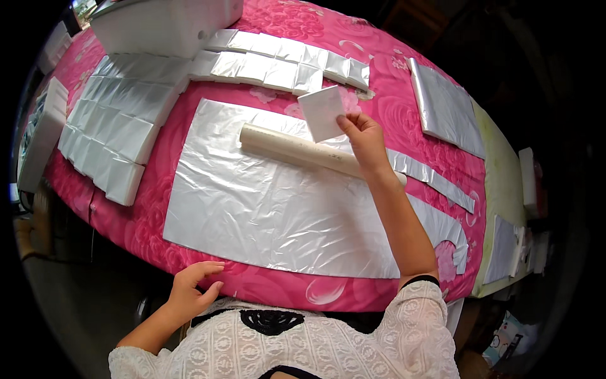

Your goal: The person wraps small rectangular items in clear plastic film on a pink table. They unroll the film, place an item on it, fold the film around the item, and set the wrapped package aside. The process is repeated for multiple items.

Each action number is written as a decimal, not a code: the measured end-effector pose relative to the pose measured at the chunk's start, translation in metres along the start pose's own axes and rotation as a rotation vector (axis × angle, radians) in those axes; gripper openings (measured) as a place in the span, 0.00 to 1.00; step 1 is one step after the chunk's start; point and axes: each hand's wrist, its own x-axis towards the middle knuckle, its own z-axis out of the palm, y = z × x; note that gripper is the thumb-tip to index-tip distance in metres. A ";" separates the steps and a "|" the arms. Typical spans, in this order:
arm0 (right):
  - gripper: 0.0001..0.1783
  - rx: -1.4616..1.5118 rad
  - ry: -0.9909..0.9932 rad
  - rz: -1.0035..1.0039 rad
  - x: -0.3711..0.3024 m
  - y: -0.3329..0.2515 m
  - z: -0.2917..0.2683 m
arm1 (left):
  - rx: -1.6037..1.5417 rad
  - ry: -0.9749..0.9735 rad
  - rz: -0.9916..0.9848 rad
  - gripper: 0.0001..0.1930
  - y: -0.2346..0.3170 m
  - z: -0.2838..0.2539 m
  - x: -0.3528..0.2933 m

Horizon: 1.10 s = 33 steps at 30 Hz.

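two hands are seen over a table [404,114] covered in a pink floral cloth. a small white square sheet [322,112] is pinched at its lower right corner by the right hand [365,140], thumb and fingers closed on it; the sheet is held tilted above the far edge of a big silver sheet [271,202], just past a cream tube [309,153]. the tube is laid across the upper part of the big silver sheet, running from upper left to lower right, its right end hidden behind the right forearm. the left hand [192,292] is rested on the near table edge, fingers loosely curled and narrow, nothing held; its fingertips are touching the cloth just below the silver sheet's near left corner.

silver packets [120,120] are stacked in rows at the left side of the table, and two more rows of packets [284,60] are laid along the far side, just beyond the white sheet. a white box [164,25] is stood at the far left, touching the packets. narrow silver strips [435,180] are laid right of the tube. another silver sheet [445,107] is laid at the far right, well apart from the hands. white foam blocks [41,139] are seen off the left edge.
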 end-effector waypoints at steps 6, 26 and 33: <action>0.12 -0.096 0.138 0.301 0.111 0.062 -0.062 | -0.010 -0.068 0.046 0.15 -0.001 0.009 0.012; 0.30 -0.729 -0.125 -0.126 0.034 0.036 -0.056 | 0.074 -0.141 0.169 0.15 0.004 0.008 0.020; 0.29 -1.177 -0.187 -0.258 -0.105 0.017 -0.093 | 0.251 -0.299 0.490 0.20 0.027 0.032 0.053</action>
